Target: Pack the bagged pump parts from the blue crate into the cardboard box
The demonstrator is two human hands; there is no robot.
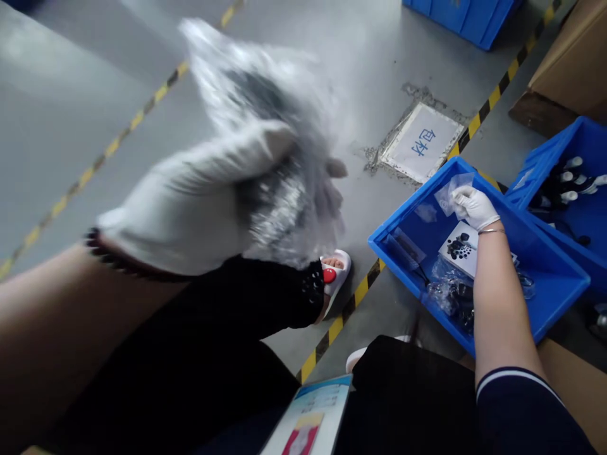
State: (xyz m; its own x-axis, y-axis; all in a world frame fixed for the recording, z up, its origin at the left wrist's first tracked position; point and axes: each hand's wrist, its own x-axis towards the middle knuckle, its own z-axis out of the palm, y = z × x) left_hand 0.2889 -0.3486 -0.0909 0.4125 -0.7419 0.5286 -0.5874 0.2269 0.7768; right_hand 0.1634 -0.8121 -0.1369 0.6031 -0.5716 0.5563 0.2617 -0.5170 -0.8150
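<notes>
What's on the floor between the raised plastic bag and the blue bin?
In the head view, bare grey floor lies between the plastic bag and the blue bin, with a white floor label set into it.

Gloved left hand [190, 202] grips a blurred plastic bag [270, 133]; right hand [472, 205] lifts a small bag [453, 189] in a blue bin [559, 278].

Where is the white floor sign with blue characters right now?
In the head view the white floor sign lies on the grey floor, upper right of centre, just beyond the blue bin that the right hand reaches into.

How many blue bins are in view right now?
3: one blue bin under the right hand, a second just behind it holding bottles, a third at the top edge. More may sit off-frame.
</notes>
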